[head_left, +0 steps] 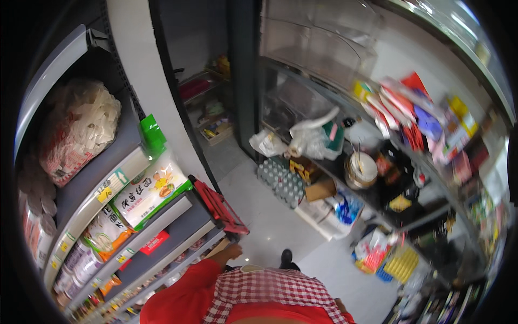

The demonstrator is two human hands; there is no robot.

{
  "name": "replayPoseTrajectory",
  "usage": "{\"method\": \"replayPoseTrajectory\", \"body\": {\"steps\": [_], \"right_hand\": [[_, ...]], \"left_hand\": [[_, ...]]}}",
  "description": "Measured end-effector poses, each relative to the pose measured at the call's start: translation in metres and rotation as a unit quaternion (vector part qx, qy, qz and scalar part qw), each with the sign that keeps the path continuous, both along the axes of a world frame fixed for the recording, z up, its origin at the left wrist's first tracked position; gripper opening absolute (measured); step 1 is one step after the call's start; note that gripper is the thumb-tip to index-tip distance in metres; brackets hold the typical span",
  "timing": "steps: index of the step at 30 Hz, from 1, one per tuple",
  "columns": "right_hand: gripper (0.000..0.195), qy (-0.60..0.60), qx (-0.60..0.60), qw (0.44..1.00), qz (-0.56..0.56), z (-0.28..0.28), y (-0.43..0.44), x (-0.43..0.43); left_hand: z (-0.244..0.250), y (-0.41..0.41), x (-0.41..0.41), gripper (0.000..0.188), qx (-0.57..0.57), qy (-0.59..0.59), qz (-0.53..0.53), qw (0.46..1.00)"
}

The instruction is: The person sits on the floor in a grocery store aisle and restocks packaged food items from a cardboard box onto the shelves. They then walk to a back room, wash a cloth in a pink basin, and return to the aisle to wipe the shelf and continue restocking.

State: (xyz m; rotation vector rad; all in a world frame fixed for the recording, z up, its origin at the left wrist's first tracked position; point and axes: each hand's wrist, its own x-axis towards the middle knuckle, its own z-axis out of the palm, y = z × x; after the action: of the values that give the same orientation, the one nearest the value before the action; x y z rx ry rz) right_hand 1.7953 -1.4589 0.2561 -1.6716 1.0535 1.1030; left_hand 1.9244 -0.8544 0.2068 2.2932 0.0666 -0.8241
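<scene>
My left hand (232, 252) hangs low beside the lower shelves, its fingers partly curled and nothing visible in it. Just beyond it, a red folded metal frame (221, 208) leans at the end of the shelf unit; I cannot tell whether my hand touches it. Only a small part of my right hand (342, 306) shows, at the right side of my red-and-white checked apron (275, 285), and its fingers are hidden. One dark shoe (286, 256) stands on the grey tiled floor (259, 239).
Shelves at left hold a bag of packets (83, 129) and white-green food packages (151, 190). A doorway (202, 121) opens ahead. On the right rack (384, 202) sit stacked bowls (361, 169); grey egg trays (282, 181), cartons and a yellow tray stack (400, 263) crowd the floor.
</scene>
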Motion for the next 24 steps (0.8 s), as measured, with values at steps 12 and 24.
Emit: {"method": "replayPoseTrajectory", "body": {"steps": [12, 24], "right_hand": [[0.035, -0.324, 0.006, 0.8, 0.505, 0.043, 0.142, 0.55], [0.018, -0.233, 0.256, 0.749, 0.565, 0.136, 0.489, 0.617]], "left_hand": [[0.055, -0.03, 0.088, 0.043, -0.212, 0.125, 0.49, 0.836], [-0.069, 0.099, 0.298, 0.021, -0.138, 0.112, 0.212, 0.961]]}}
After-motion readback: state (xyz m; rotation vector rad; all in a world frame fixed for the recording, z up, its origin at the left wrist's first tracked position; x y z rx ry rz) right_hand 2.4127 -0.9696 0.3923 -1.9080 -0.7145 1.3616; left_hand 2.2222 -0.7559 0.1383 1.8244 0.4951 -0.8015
